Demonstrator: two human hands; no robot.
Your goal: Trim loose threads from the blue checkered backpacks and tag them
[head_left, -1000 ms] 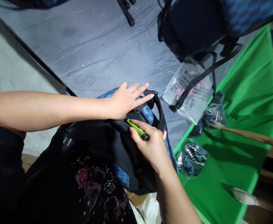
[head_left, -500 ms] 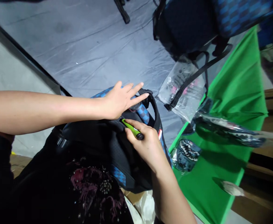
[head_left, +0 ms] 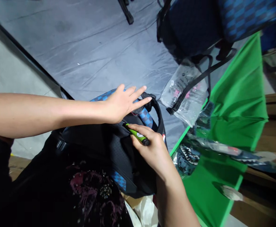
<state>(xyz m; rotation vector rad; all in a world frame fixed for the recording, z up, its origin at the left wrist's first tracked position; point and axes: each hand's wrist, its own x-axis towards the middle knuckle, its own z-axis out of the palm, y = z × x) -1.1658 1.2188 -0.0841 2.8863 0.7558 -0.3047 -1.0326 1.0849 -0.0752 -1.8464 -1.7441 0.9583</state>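
A black backpack [head_left: 90,142] with blue checked trim lies across my lap. My left hand [head_left: 126,102] rests over its upper part, palm down and fingers spread, holding nothing. My right hand [head_left: 152,145] is closed around a slim green tool with a black end [head_left: 139,135]. The tool slants across the backpack's black panel, with its tip close to the heel of my left hand. That tip is too small and dark for me to tell its kind. Right of my left hand rises the backpack's black top loop [head_left: 160,113].
Behind the backpack spreads a grey sheet [head_left: 81,47]. Another dark checked backpack [head_left: 187,28] is at the upper right, its strap [head_left: 199,78] crossing a clear plastic bag [head_left: 181,88]. Plastic-wrapped pouches [head_left: 187,159] with a toothed print sit in a green fabric bin [head_left: 237,104].
My right hand and the green tool have shifted slightly right and down. A long plastic-wrapped piece over the green bin has moved lower. My left hand stays spread on the backpack.
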